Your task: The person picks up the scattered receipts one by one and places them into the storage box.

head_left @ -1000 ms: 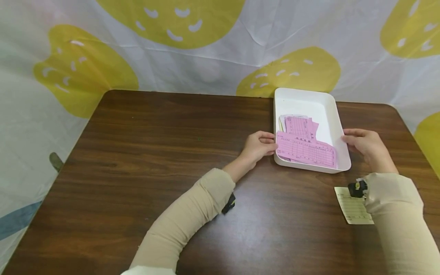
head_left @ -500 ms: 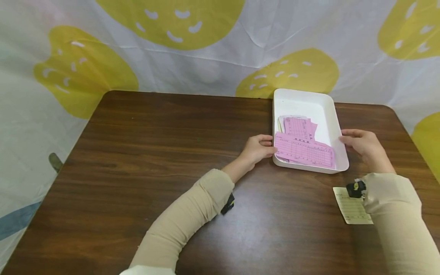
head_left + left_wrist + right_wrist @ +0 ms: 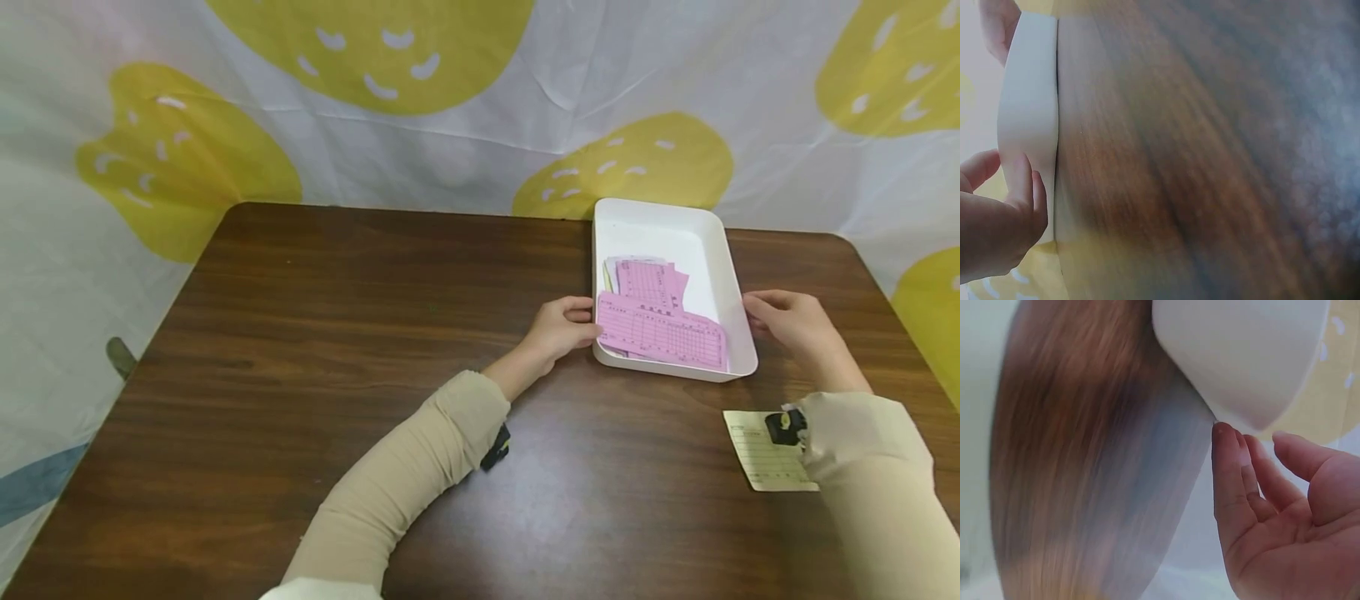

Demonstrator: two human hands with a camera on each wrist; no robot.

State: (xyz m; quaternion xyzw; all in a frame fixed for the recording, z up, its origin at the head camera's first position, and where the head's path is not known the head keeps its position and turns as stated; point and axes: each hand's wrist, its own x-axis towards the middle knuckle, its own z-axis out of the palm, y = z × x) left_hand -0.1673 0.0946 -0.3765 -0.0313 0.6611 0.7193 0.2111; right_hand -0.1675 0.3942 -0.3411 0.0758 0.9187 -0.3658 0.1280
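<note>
A white tray [image 3: 671, 221] stands at the back right of the table in the head view. Several pink slips [image 3: 660, 333] lie in its near half, with paler paper partly hidden beneath. My left hand [image 3: 562, 325] pinches the tray's left wall, thumb at the rim; the left wrist view has its fingers [image 3: 1020, 181] against the outer wall. By the tray's right side is my right hand [image 3: 798, 325]. In the right wrist view its fingers [image 3: 1229, 462] are extended near the tray's lower edge, the thumb apart from them; contact cannot be made out clearly.
A yellow-green slip [image 3: 768, 458] lies on the brown wooden table [image 3: 337, 317], partly under the right wrist's camera and sleeve. Directly behind the table's back edge hangs a white curtain [image 3: 465, 158] with yellow shapes.
In the head view the tray and table appear slightly lower and further left, a small view shift. My right hand has loosened at the tray's side, its wrist dropping a little. My left hand keeps its place.
</note>
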